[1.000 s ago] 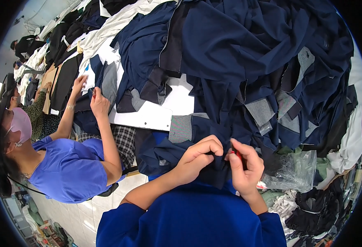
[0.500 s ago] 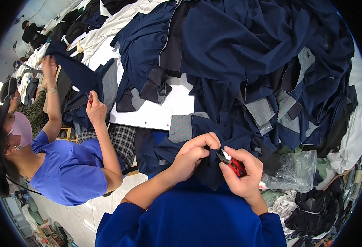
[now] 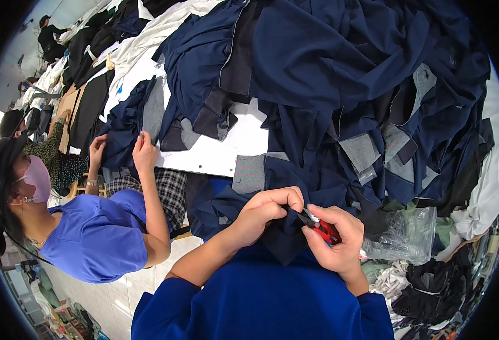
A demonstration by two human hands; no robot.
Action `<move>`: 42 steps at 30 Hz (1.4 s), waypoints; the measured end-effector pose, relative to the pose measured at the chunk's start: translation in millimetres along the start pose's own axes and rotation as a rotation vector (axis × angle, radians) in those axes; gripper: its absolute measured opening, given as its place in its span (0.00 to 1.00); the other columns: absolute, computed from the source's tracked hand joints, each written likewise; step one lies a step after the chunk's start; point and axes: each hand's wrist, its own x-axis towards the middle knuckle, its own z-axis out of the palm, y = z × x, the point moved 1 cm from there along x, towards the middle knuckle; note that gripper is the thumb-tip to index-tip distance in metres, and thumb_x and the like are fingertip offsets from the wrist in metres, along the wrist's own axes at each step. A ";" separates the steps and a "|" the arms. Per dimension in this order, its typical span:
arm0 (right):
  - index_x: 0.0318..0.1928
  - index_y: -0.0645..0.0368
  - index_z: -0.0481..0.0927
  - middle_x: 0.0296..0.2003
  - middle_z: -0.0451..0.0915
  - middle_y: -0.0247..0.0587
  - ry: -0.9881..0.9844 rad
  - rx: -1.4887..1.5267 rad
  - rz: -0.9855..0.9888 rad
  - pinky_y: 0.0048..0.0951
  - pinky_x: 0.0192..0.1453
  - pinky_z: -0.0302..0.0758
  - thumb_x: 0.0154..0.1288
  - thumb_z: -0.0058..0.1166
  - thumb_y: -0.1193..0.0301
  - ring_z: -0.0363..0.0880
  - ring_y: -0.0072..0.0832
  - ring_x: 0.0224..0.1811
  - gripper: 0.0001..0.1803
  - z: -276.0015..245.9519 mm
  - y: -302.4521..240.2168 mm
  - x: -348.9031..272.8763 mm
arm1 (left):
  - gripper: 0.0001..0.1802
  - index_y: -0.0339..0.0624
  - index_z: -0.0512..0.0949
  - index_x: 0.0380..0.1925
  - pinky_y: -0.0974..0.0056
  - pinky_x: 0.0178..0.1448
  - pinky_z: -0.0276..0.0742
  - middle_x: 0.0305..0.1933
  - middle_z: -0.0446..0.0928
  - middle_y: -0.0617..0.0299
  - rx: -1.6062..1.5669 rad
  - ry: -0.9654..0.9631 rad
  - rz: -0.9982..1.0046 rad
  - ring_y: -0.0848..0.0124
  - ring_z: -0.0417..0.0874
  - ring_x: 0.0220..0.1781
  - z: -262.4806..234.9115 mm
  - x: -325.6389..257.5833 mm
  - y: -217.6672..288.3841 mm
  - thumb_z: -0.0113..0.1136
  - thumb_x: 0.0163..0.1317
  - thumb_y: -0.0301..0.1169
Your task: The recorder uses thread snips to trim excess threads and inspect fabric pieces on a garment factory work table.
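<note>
My left hand [image 3: 263,214] pinches an edge of a navy garment [image 3: 286,241] between thumb and fingers, close to my chest. In my right hand [image 3: 340,238] are small thread snips with red handles [image 3: 325,230]. Their metal blades point left at the pinched cloth, close beside my left fingertips; whether they touch it I cannot tell. From my hands the navy cloth runs up toward the table, where a grey piece [image 3: 249,174] shows on it.
A big heap of navy garments [image 3: 334,56] covers the white table [image 3: 198,161]. A clear plastic bag [image 3: 402,235] lies right of my hands. At left, a co-worker in a purple shirt [image 3: 96,238] handles navy cloth [image 3: 126,127]. Dark cloth [image 3: 436,289] is piled lower right.
My hands stay nearly in place, with the snips and the pinched cloth shifting slightly. The co-worker's raised arm has come down, bringing the navy cloth onto the table edge.
</note>
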 end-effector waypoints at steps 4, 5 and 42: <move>0.42 0.63 0.80 0.25 0.81 0.40 -0.010 -0.027 -0.020 0.22 0.26 0.70 0.45 0.64 0.80 0.79 0.27 0.22 0.19 -1.3 -0.5 0.6 | 0.09 0.33 0.70 0.26 0.72 0.50 0.61 0.35 0.68 0.61 0.025 -0.038 -0.028 0.73 0.67 0.40 -2.7 -0.2 1.5 0.41 0.48 0.25; 0.42 0.63 0.80 0.25 0.81 0.40 -0.010 -0.027 -0.020 0.22 0.26 0.70 0.45 0.64 0.80 0.79 0.27 0.22 0.19 -1.1 -0.2 1.0 | 0.09 0.33 0.70 0.27 0.72 0.51 0.61 0.35 0.69 0.61 0.036 -0.048 -0.030 0.73 0.68 0.41 -2.3 0.1 2.7 0.41 0.48 0.25; 0.41 0.64 0.80 0.24 0.80 0.39 0.024 -0.020 -0.020 0.22 0.27 0.70 0.46 0.65 0.79 0.78 0.26 0.22 0.18 3.4 3.0 -2.4 | 0.12 0.34 0.73 0.29 0.73 0.49 0.62 0.38 0.70 0.60 -0.248 -0.020 -0.170 0.74 0.68 0.42 1.2 0.7 -2.2 0.41 0.49 0.27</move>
